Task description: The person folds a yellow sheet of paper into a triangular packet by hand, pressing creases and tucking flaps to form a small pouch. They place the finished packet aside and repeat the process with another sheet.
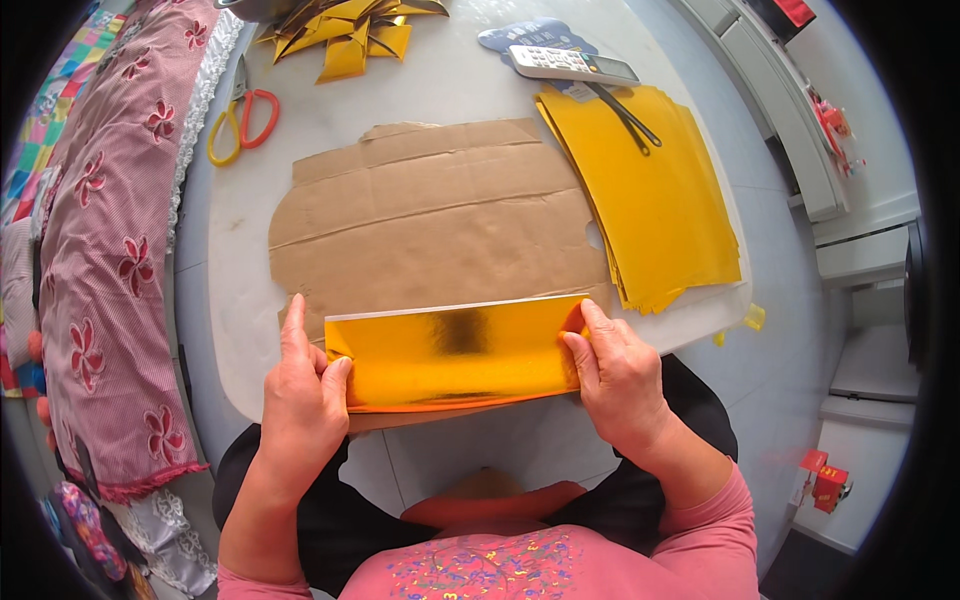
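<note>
A sheet of shiny gold foil paper (455,355) stretches between my two hands at the near edge of the table, with a thin pale strip along its far edge. My left hand (308,375) pinches its left end between thumb and fingers, the index finger pointing away from me. At the right end, my right hand (615,360) grips the paper with thumb and fingers. Beneath and beyond it lies a flattened brown cardboard sheet (430,210). A stack of gold paper sheets (660,200) rests to the right of the cardboard.
Scissors (243,125) with red and yellow handles lie at the far left of the white table (240,210). Folded gold pieces (345,40) are piled at the back. A remote control (570,65) sits near the stack's far end. Pink patterned fabric (100,250) covers furniture at left.
</note>
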`<state>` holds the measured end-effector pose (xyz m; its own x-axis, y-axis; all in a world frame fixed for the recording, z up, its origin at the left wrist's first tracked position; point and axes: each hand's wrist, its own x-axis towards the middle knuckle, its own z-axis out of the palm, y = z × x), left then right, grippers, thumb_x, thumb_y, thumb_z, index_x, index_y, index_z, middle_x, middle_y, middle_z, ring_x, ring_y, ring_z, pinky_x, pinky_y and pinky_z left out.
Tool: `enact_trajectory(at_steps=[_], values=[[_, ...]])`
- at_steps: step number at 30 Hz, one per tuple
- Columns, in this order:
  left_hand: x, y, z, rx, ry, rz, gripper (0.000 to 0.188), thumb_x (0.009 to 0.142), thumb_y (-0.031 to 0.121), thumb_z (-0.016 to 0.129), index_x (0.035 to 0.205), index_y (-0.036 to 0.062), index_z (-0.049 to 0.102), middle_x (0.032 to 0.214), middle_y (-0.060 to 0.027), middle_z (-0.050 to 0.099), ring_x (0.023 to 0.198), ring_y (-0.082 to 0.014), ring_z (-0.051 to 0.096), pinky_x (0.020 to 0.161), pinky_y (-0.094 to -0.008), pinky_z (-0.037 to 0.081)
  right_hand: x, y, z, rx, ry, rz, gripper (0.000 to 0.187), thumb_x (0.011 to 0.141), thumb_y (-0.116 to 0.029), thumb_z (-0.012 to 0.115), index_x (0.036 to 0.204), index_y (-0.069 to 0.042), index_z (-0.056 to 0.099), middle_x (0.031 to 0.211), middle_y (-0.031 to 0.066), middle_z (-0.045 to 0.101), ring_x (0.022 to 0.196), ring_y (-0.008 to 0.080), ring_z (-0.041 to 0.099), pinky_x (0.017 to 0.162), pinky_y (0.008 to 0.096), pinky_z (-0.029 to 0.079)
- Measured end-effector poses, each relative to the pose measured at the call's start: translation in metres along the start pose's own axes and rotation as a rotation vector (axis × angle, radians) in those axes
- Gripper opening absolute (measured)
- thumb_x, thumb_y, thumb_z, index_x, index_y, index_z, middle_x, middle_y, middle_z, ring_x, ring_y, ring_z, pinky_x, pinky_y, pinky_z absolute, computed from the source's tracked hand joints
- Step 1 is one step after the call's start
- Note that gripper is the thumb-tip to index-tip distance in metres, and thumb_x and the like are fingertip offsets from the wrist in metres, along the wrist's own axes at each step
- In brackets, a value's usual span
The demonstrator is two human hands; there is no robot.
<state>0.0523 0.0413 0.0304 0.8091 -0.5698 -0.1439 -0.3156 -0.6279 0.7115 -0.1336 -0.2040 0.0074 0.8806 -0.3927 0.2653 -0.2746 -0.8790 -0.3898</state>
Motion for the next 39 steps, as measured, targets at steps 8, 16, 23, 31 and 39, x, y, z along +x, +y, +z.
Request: enact_trajectory(at_steps=[8,16,23,31,39], values=[[-0.0010,-0.0035,0.0034,-0.030,0.048,0.013,0.072,0.089,-0.003,0.062,0.151,-0.0077,0.026,0.068,-0.0072,0.056,0.061,-0.0157,0.054,0.064,-0.0281,0.048,0.0002,-0.0002,-0.0003,0.005,0.006,-0.001,0.039,0.088,-0.008,0.071,0.121,0.008,0.059,0.077,0.0156,0.060,0.064,0.0316,0.061,0.055,0.0385,0.051],[-0.0015,-0.0025,0.0035,-0.040,0.050,0.005,0.072,0.089,-0.003,0.061,0.151,-0.0072,0.025,0.068,-0.0073,0.056,0.061,-0.0155,0.054,0.063,-0.0284,0.048,-0.0002,-0.0007,-0.0002,0.000,0.000,0.002,0.039,0.088,-0.008,0.071,0.121,0.008,0.059,0.077,0.0154,0.059,0.063,0.0312,0.061,0.054,0.0382,0.051],[-0.0015,-0.0023,0.0033,-0.046,0.050,0.005,0.072,0.089,-0.003,0.062,0.151,-0.0067,0.025,0.068,-0.0067,0.055,0.062,-0.0145,0.053,0.063,-0.0276,0.048,0.0000,-0.0009,-0.0005,0.006,0.001,-0.004,0.039,0.088,-0.008,0.070,0.121,0.009,0.059,0.076,0.0156,0.059,0.063,0.0312,0.061,0.054,0.0381,0.051],[-0.0010,-0.0011,0.0049,-0.062,0.051,-0.006,0.073,0.089,-0.003,0.062,0.152,-0.0067,0.025,0.069,-0.0065,0.055,0.062,-0.0142,0.053,0.063,-0.0276,0.048,0.0004,-0.0007,-0.0016,0.003,-0.006,0.006,0.038,0.089,-0.008,0.069,0.121,0.009,0.059,0.077,0.0160,0.059,0.064,0.0314,0.061,0.055,0.0380,0.051],[-0.0013,0.0000,0.0008,-0.066,0.050,-0.022,0.073,0.089,-0.003,0.062,0.150,-0.0084,0.024,0.069,-0.0093,0.057,0.061,-0.0170,0.055,0.063,-0.0286,0.048,0.0019,-0.0037,-0.0003,0.026,-0.014,0.010,0.035,0.092,-0.007,0.066,0.123,0.006,0.059,0.085,0.0171,0.064,0.070,0.0350,0.062,0.060,0.0406,0.052]])
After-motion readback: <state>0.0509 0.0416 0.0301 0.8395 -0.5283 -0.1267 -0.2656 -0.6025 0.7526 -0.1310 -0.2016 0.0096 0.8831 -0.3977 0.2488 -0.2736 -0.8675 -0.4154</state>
